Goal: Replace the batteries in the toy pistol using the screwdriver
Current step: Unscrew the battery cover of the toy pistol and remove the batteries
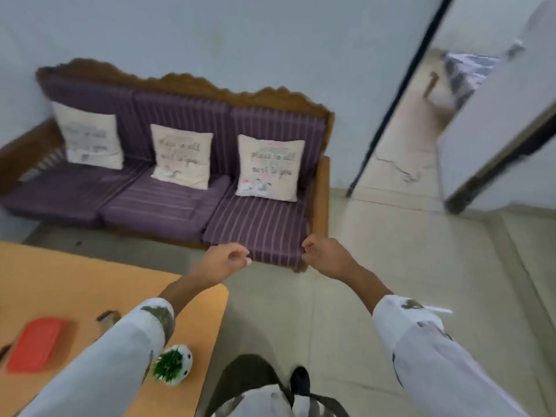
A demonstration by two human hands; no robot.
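Note:
Both my arms stretch forward in mid-air over the floor, in front of the sofa. My left hand (224, 258) has loosely curled fingers and holds nothing. My right hand (323, 255) is also loosely curled and holds nothing. On the orange table (60, 284) at the lower left lies a dark object (106, 319), partly hidden by my left sleeve; I cannot tell what it is. No toy pistol, screwdriver or batteries can be made out. The whole view is motion-blurred.
A red flat case (36, 344) and a small potted plant in a white pot (174, 364) sit on the table. A purple three-seat sofa (168, 203) with three cushions stands against the wall. An open door (496, 115) is at the right. Tiled floor lies ahead.

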